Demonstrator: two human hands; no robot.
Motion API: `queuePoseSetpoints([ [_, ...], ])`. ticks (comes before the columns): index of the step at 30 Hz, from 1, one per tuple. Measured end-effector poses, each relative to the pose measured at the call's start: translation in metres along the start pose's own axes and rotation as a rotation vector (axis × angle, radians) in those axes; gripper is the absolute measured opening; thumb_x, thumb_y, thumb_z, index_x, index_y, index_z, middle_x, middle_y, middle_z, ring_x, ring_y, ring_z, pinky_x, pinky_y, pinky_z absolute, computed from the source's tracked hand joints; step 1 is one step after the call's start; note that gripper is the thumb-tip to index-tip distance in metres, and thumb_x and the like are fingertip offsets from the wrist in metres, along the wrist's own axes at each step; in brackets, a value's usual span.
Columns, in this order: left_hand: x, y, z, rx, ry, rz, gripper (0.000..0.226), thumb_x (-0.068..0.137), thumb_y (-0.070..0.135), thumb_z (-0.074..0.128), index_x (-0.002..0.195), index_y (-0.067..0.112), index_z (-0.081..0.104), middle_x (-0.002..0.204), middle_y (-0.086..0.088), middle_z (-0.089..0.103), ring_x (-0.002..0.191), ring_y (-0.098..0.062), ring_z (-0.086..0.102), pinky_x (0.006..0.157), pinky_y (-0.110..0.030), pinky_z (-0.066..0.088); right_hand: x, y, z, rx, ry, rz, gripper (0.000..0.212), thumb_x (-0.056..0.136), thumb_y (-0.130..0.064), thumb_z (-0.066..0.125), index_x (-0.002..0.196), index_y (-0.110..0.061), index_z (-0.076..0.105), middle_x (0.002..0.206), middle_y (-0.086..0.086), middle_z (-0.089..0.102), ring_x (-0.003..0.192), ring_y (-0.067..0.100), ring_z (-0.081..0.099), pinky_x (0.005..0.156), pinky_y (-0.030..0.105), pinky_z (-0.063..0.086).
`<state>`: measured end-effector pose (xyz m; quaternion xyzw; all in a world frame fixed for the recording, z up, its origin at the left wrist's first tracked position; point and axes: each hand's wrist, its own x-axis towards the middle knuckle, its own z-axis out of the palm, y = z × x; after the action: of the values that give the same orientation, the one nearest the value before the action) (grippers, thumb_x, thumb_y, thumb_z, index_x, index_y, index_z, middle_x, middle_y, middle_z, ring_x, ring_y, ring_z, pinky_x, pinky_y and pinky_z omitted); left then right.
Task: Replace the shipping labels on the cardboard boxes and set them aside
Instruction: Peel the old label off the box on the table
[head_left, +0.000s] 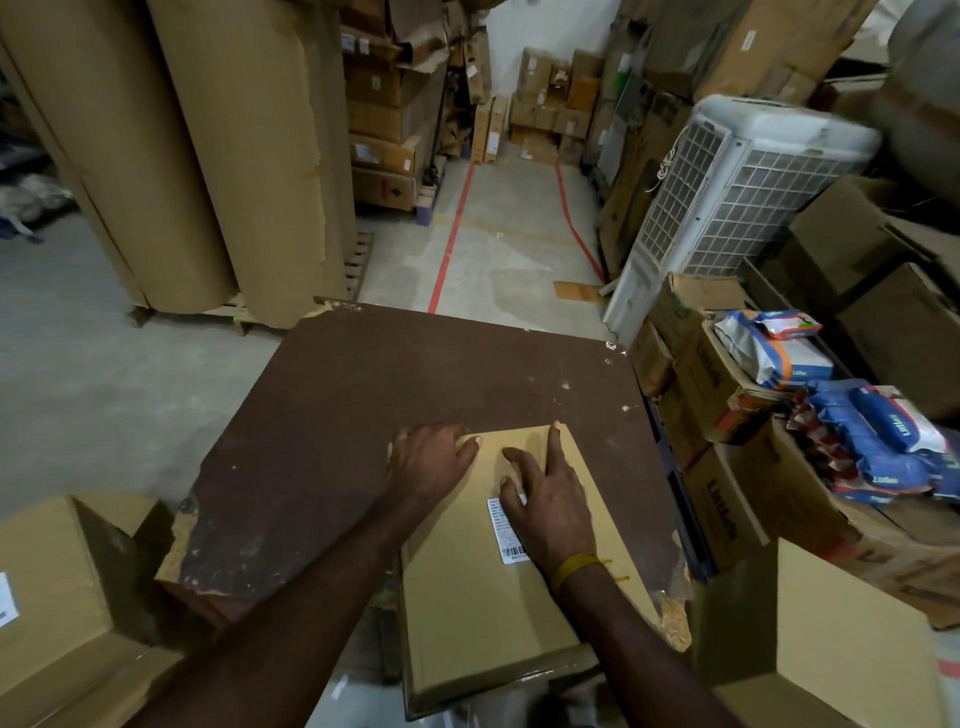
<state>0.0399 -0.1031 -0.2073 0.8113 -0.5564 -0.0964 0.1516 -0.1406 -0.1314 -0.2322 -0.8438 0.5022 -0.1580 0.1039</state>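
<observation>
A flat tan cardboard box (467, 597) lies on the brown table (363, 415), its near end hanging over the table's front edge. A white shipping label (506, 532) with a barcode is stuck on its top face. My right hand (545, 499) lies flat on the box with fingers spread, the thumb on the label's upper end and part of the label hidden under the palm. My left hand (428, 462) rests on the box's far left corner, fingers relaxed over the edge.
Another tan box with a label (47, 597) stands at lower left, and an open box (831, 639) at lower right. Stacked cartons with blue and white packets (872, 436) line the right side, beside a white air cooler (727, 202). Tall cardboard rolls (208, 156) stand at left.
</observation>
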Motion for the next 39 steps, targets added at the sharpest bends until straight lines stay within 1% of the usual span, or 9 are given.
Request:
queuePoseSetpoints([
  [3,-0.0002,0.0004,0.0001,-0.004,0.001,0.001,0.041,0.100,0.052,0.041,0.123,0.027,0.065,0.122,-0.001,0.070,0.114,-0.024,0.063,0.100,-0.037,0.037,-0.0011,-0.0009,-0.0028,0.029,0.012,-0.010,0.023,0.092,-0.040,0.053,0.115,-0.036,0.049,0.167,0.009,-0.001,0.111,0.034,0.056,0.096,0.039,0.045],
  [5,0.0001,0.0002,-0.0002,-0.004,-0.006,-0.001,0.042,0.100,0.052,0.041,0.124,0.027,0.064,0.123,-0.001,0.069,0.115,-0.025,0.063,0.101,-0.038,0.036,-0.0011,-0.0011,-0.0037,0.040,0.016,-0.021,0.014,0.093,-0.037,0.053,0.106,-0.038,0.049,0.167,0.007,-0.001,0.114,0.034,0.055,0.098,0.040,0.043],
  [11,0.0020,-0.0002,0.0003,-0.006,-0.011,-0.003,0.043,0.100,0.052,0.041,0.125,0.027,0.064,0.123,-0.001,0.069,0.115,-0.024,0.062,0.101,-0.037,0.037,0.0014,-0.0004,-0.0042,0.009,-0.026,-0.039,0.027,0.097,-0.039,0.047,0.123,-0.042,0.052,0.167,0.007,-0.008,0.134,0.037,0.042,0.113,0.043,0.034],
  [17,0.0018,-0.0004,0.0011,-0.005,-0.002,0.003,0.043,0.099,0.052,0.041,0.125,0.026,0.065,0.122,-0.001,0.070,0.113,-0.025,0.063,0.100,-0.037,0.039,0.0008,-0.0017,-0.0036,0.013,-0.009,-0.037,0.020,0.096,-0.035,0.049,0.115,-0.037,0.053,0.167,0.011,-0.003,0.132,0.038,0.044,0.110,0.044,0.036],
  [22,0.0005,-0.0005,0.0005,-0.009,0.004,-0.001,0.043,0.099,0.052,0.042,0.126,0.027,0.065,0.123,-0.001,0.070,0.114,-0.025,0.063,0.100,-0.036,0.038,0.0005,-0.0026,-0.0055,0.008,-0.039,-0.040,0.026,0.098,-0.037,0.048,0.123,-0.040,0.053,0.167,0.008,-0.006,0.138,0.038,0.038,0.115,0.044,0.031],
  [26,-0.0010,-0.0002,0.0000,-0.007,0.004,0.000,0.044,0.100,0.052,0.042,0.126,0.026,0.065,0.123,-0.002,0.070,0.114,-0.025,0.063,0.100,-0.036,0.038,-0.0005,-0.0029,-0.0060,0.013,-0.029,-0.036,0.019,0.096,-0.035,0.049,0.115,-0.038,0.052,0.167,0.008,-0.005,0.135,0.037,0.041,0.113,0.044,0.034],
  [30,-0.0010,0.0004,-0.0013,-0.005,0.001,0.004,0.043,0.100,0.052,0.041,0.124,0.026,0.066,0.122,-0.002,0.070,0.113,-0.025,0.063,0.100,-0.036,0.039,-0.0009,-0.0036,-0.0068,0.010,-0.042,-0.038,0.025,0.098,-0.037,0.047,0.122,-0.042,0.052,0.167,0.007,-0.006,0.139,0.037,0.036,0.115,0.045,0.030],
  [35,-0.0014,0.0004,-0.0016,-0.005,-0.005,0.001,0.044,0.100,0.052,0.041,0.126,0.026,0.064,0.125,-0.002,0.069,0.115,-0.025,0.062,0.101,-0.037,0.038,-0.0015,-0.0046,-0.0082,0.023,-0.045,-0.036,0.021,0.097,-0.034,0.048,0.117,-0.040,0.052,0.167,0.008,-0.003,0.139,0.039,0.036,0.116,0.045,0.029],
  [39,-0.0018,-0.0002,-0.0005,-0.016,0.001,-0.005,0.044,0.100,0.053,0.042,0.128,0.027,0.064,0.126,0.000,0.068,0.117,-0.024,0.061,0.102,-0.036,0.037,0.0003,-0.0024,-0.0053,0.014,-0.064,-0.044,0.027,0.098,-0.036,0.045,0.123,-0.043,0.050,0.167,0.007,-0.006,0.145,0.034,0.029,0.119,0.044,0.024],
])
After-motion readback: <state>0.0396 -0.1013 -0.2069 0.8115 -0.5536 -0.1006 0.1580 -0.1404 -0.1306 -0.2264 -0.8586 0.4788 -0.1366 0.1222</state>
